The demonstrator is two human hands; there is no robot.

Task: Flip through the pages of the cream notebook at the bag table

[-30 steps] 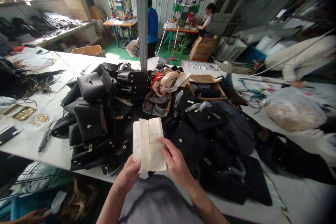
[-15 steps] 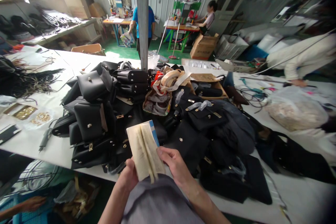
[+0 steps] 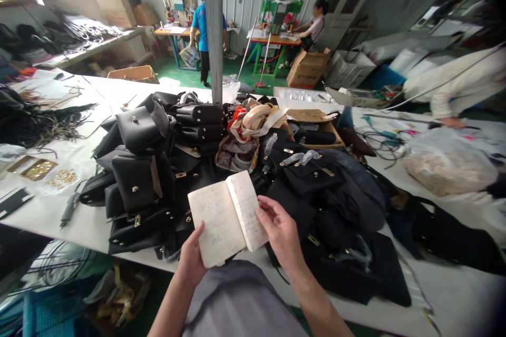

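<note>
An open notebook (image 3: 219, 224) with handwriting on its cream pages is held up in front of my body. My left hand (image 3: 193, 253) grips its lower left edge, thumb on the page. At the right page's edge my right hand (image 3: 280, 229) is closed, with thumb and fingertips on the paper. Behind the notebook lies a large heap of black handbags (image 3: 136, 179) with gold and silver clasps. A bag of tape rolls (image 3: 255, 121) sits amid the heap.
On the left are a box of gold fittings (image 3: 37, 168) and black cords (image 3: 51, 121). A metal post (image 3: 214, 31) rises behind the heap. Right, a plastic sack (image 3: 450, 163) lies near a co-worker's sleeve (image 3: 443, 100). Two people are at machines beyond; a blue crate (image 3: 47, 310) stands below left.
The notebook has gone from mostly folded to spread open, and my right hand has moved right and up with the page. The person in blue has shifted left; a hand at lower left has gone.
</note>
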